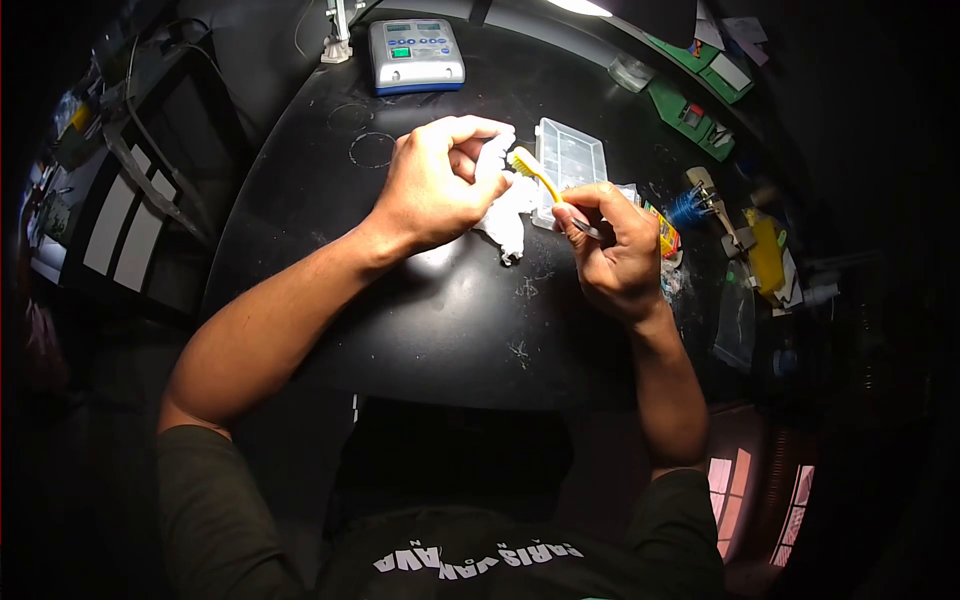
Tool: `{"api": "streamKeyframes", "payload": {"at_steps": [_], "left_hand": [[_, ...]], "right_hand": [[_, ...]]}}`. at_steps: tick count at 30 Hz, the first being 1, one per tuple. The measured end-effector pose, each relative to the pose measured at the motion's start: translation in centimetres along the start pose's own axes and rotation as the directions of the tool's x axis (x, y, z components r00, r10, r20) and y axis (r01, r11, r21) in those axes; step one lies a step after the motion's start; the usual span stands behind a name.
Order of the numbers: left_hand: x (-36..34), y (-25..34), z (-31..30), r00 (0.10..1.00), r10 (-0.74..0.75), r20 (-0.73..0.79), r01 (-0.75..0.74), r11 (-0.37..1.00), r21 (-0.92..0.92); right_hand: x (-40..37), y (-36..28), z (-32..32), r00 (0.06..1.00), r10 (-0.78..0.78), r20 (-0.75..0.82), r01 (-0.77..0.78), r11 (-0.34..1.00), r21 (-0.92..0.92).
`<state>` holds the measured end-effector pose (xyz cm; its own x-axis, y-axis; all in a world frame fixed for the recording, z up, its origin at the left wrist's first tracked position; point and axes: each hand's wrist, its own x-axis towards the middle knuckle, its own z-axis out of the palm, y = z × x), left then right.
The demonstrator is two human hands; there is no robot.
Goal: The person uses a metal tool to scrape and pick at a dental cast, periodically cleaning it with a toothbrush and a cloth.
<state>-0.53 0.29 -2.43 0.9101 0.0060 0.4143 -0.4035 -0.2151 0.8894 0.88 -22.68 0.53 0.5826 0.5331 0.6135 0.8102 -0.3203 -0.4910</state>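
Note:
My right hand (620, 250) is closed around a yellow toothbrush (545, 182), its bristle head pointing up and left. A thin grey end sticks out near the thumb of that hand. My left hand (440, 180) is curled, thumb and fingers closed on a crumpled white cloth (507, 225), which hangs down below the fingers toward the table. The bristles are right at the left fingertips, over the cloth. Any small piece pinched there is hidden by the fingers. Behind the toothbrush lies a clear plastic box (570, 150), partly covered by my right hand.
On the black table (450, 330), a grey and blue device with buttons (417, 55) stands at the back. Green boxes (690, 120), a coil of blue wire (688, 208), a yellow-red packet (663, 235) and a clear bag (735, 320) lie along the right side.

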Motion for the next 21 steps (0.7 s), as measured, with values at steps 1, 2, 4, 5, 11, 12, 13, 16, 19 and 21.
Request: {"api": "streamKeyframes", "payload": {"at_steps": [1, 2, 4, 5, 11, 12, 13, 16, 19, 21], "left_hand": [[-0.1, 0.2, 0.0, 0.999, 0.007, 0.036, -0.007, 1.0, 0.002], [-0.1, 0.3, -0.2, 0.997, 0.015, 0.07, -0.015, 1.0, 0.005], [-0.1, 0.9, -0.5, 0.972, -0.042, 0.231, 0.087, 0.978, -0.188], [0.0, 1.2, -0.6, 0.963, -0.067, 0.262, 0.149, 0.94, -0.306], [0.7, 0.9, -1.5, 0.975, -0.087, 0.203, 0.172, 0.875, -0.453], [0.6, 1.0, -1.5, 0.976, -0.079, 0.204, 0.164, 0.882, -0.443], [0.5, 1.2, -1.4, 0.97, -0.077, 0.229, 0.161, 0.912, -0.377], [-0.5, 1.6, -0.3, 0.95, -0.041, 0.31, 0.122, 0.961, -0.247], [0.0, 0.9, -0.2, 0.96, -0.06, 0.273, 0.137, 0.952, -0.275], [0.2, 1.3, -0.9, 0.972, -0.108, 0.211, 0.171, 0.936, -0.309]], "right_hand": [[0.0, 0.1, 0.1, 1.0, -0.01, -0.027, 0.01, 1.0, 0.002], [0.1, 0.1, 0.2, 0.998, -0.023, -0.055, 0.024, 1.0, 0.005], [0.2, 0.2, 0.2, 0.999, -0.021, -0.049, 0.02, 1.0, -0.014], [0.2, 0.3, 0.0, 1.0, -0.005, -0.013, 0.005, 0.999, -0.035], [0.2, 0.7, -1.0, 0.999, -0.024, -0.03, 0.021, 0.996, -0.085], [0.2, 0.6, -0.9, 0.998, -0.04, -0.051, 0.036, 0.996, -0.076], [0.3, 0.6, -0.8, 0.997, -0.067, -0.047, 0.063, 0.995, -0.081], [0.2, 0.1, -0.3, 0.997, -0.081, -0.005, 0.08, 0.995, -0.061], [0.3, 0.3, -0.7, 0.995, -0.1, -0.003, 0.099, 0.991, -0.088], [0.3, 0.9, -1.0, 0.997, -0.072, 0.007, 0.072, 0.991, -0.111]]}}
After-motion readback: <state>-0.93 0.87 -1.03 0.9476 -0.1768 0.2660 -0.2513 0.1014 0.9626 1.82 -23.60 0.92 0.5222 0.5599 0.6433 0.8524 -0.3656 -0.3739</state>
